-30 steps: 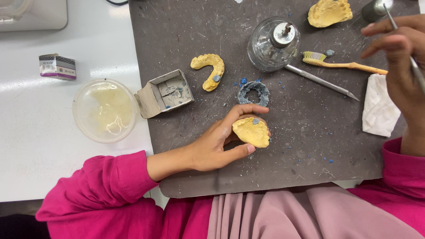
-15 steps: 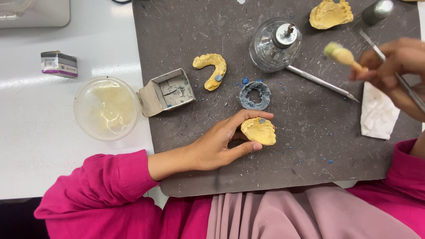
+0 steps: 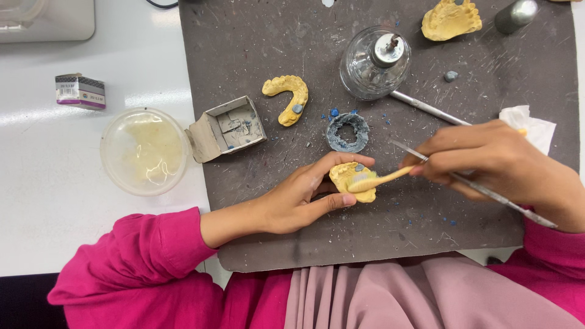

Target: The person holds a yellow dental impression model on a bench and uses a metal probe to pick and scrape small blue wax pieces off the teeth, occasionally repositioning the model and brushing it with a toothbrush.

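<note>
The left hand [image 3: 292,204] has its grip closed on a yellow dental cast [image 3: 352,181] at the centre of the frame, thumb below and fingers curled over the top, pinning it to the dark work mat [image 3: 256,55]. The right hand [image 3: 487,161] grips two things at once: a yellow toothbrush [image 3: 381,179], whose head lies on the cast, and a thin metal instrument [image 3: 487,189] that runs out toward the lower right.

To brush well, the left hand should probably keep the cast flat and steady while the strokes stay short and light, so that the plaster teeth are not chipped. The spare instrument wants tucking away from the cast.

Just above the cast sits a grey-blue ring [image 3: 347,132]. A second, arch-shaped cast [image 3: 287,97], an open small box [image 3: 226,129] and a round clear dish [image 3: 145,151] lie to the left. A glass spirit lamp [image 3: 375,62] stands in the upper middle.

Half a second ago the right hand was raised at the right edge with the brush in the air; now it has come down and left onto the cast. The left hand has stayed put.
</note>
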A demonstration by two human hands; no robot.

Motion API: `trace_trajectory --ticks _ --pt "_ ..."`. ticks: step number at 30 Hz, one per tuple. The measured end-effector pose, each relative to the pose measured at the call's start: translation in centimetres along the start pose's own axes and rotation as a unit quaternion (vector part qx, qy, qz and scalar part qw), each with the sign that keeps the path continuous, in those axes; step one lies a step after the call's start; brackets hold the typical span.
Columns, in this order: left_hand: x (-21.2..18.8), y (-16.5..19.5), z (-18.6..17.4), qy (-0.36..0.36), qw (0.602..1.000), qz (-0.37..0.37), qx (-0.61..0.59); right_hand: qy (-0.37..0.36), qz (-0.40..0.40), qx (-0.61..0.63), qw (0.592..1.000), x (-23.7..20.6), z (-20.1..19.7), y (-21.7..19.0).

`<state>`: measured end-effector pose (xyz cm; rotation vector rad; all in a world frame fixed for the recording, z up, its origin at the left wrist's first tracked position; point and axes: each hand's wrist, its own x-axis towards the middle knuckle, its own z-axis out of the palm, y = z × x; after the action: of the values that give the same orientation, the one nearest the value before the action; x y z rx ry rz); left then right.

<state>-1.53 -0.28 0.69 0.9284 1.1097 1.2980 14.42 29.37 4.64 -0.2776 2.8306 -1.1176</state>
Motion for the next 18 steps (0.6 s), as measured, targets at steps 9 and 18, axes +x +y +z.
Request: trace_trajectory --ticks 9,18 --pt "-0.1 0.1 -0.1 0.002 0.995 0.013 0.104 -0.003 0.017 -0.041 0.999 -0.2 0.7 -0.2" --pt "0.2 0.2 -0.1 -0.001 1.0 -0.007 0.027 0.046 0.016 -0.073 0.996 0.5 -0.6 -2.2"
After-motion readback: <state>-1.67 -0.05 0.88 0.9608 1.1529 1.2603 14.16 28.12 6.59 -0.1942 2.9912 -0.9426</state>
